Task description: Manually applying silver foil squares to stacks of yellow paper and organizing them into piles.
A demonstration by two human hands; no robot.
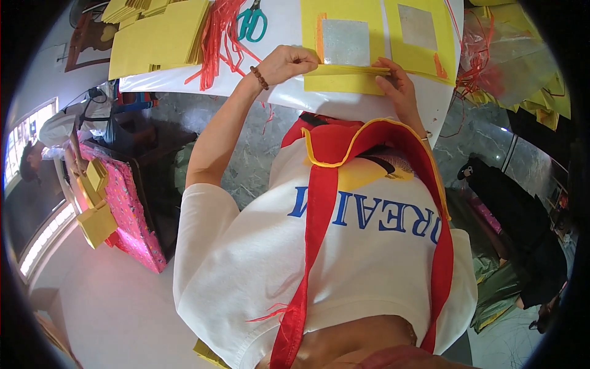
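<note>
In front of me on the white table lies a yellow paper sheet (344, 85) with a silvery square (346, 43) and an orange strip on it. Its near part is folded up into a narrow band. My left hand (286, 64), with a beaded bracelet on the wrist, pinches the band's left end. At the right end, my right hand (398, 87) has its thumb and fingers closed about the band. A second yellow sheet (402, 61) with a similar silvery square lies just to the right.
Stacked yellow paper (163, 40), red plastic strings (219, 37) and green-handled scissors (252, 23) lie on the table (276, 98) at left. Clear plastic wrap (498, 64) and more yellow paper stand at right. A pink-covered table (132, 203) is at left; a person in black (522, 234) is at right.
</note>
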